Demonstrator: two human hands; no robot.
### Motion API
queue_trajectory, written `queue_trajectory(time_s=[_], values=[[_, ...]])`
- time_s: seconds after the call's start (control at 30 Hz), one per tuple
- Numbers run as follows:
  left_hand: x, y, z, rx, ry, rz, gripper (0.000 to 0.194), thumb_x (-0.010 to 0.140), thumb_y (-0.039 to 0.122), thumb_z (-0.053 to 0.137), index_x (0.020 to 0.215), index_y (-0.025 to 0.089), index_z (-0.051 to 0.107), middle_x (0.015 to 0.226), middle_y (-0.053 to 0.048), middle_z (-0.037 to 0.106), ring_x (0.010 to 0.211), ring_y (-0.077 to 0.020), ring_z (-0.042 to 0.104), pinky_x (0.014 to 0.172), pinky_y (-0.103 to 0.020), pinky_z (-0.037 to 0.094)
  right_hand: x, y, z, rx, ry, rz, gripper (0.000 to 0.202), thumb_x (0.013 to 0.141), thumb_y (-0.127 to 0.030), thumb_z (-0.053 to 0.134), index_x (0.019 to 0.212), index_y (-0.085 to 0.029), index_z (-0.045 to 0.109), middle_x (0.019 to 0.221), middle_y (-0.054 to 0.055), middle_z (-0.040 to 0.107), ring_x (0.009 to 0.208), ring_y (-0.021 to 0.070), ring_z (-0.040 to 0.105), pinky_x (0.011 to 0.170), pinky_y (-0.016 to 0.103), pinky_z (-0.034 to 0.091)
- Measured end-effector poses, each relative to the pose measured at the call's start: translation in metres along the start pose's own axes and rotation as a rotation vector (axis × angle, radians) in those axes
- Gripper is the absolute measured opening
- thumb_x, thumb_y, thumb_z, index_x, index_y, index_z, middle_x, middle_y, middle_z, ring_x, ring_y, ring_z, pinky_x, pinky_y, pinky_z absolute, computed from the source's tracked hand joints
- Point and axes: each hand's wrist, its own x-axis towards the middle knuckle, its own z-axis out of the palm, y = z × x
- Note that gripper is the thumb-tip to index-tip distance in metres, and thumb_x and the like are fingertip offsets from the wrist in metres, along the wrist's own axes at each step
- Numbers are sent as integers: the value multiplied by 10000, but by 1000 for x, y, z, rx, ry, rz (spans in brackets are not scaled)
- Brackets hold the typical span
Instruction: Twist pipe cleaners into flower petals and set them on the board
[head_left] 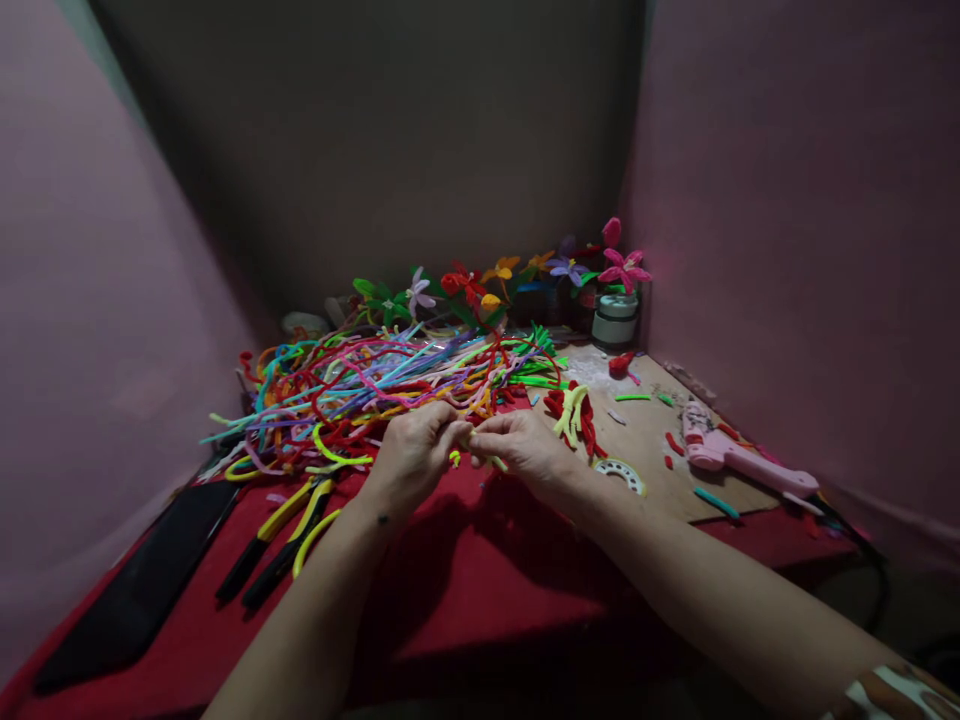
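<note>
Over the red cloth, my left hand (pixel 418 446) and my right hand (pixel 529 450) meet fingertip to fingertip. Both are closed in a pinch on a short pale yellow pipe cleaner (pixel 499 463), mostly hidden by the fingers. A small bright yellow curl (pixel 454 458) shows just below the left fingers; I cannot tell if it is part of the same piece. Beyond the hands lies a tangled heap of multicoloured pipe cleaners (pixel 390 375). Right of my right hand rest cut pale yellow pieces (pixel 573 415) on red ones (pixel 592 430).
Yellow-and-black pliers (pixel 289 535) and a black flat object (pixel 139 585) lie on the left. On the brown board (pixel 652 420) at right are a pink glue gun (pixel 739 460), scraps and a white ring-shaped spool (pixel 621 476). Pipe-cleaner flowers (pixel 465 285) stand behind; pink walls flank the table.
</note>
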Motion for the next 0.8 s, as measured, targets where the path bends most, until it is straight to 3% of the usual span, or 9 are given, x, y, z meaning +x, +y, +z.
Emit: queue_trajectory(time_s=[0.17, 0.3, 0.53, 0.63, 0.8], values=[[1, 1, -7, -349, -191, -172, 200, 721, 314, 579, 819, 142, 610, 570, 5, 573, 457, -98, 497, 406, -194, 394, 1, -2, -2, 96, -22, 19, 179, 644, -247, 587, 506, -135, 610, 473, -10, 518, 462, 77, 363, 505, 251, 243], [4, 5, -14, -329, -230, -198, 190, 706, 281, 586, 810, 125, 614, 521, 6, 572, 426, -103, 518, 395, -199, 426, 4, 2, -4, 180, -99, 40, 172, 642, -263, 610, 527, -135, 610, 493, -5, 531, 466, 80, 384, 504, 247, 255], [8, 3, -14, -162, -283, -152, 133, 721, 272, 547, 690, 148, 580, 469, 25, 538, 332, -73, 453, 329, -170, 352, 3, 4, -5, 106, -118, 51, 225, 664, -321, 631, 544, -132, 616, 440, -30, 465, 422, 67, 330, 462, 245, 204], [11, -1, -14, -201, -311, -205, 153, 734, 299, 551, 713, 150, 578, 470, 31, 526, 359, -71, 451, 344, -161, 339, 3, 0, -5, 45, -73, 51, 247, 655, -342, 642, 542, -124, 622, 432, -34, 464, 417, 61, 308, 467, 246, 203], [11, -4, -8, -385, -287, -325, 205, 732, 344, 577, 763, 142, 571, 506, 28, 538, 388, -62, 418, 350, -157, 297, 3, -5, -4, 21, 97, -3, 240, 643, -328, 652, 534, -116, 625, 490, -11, 542, 490, 75, 405, 522, 237, 270]])
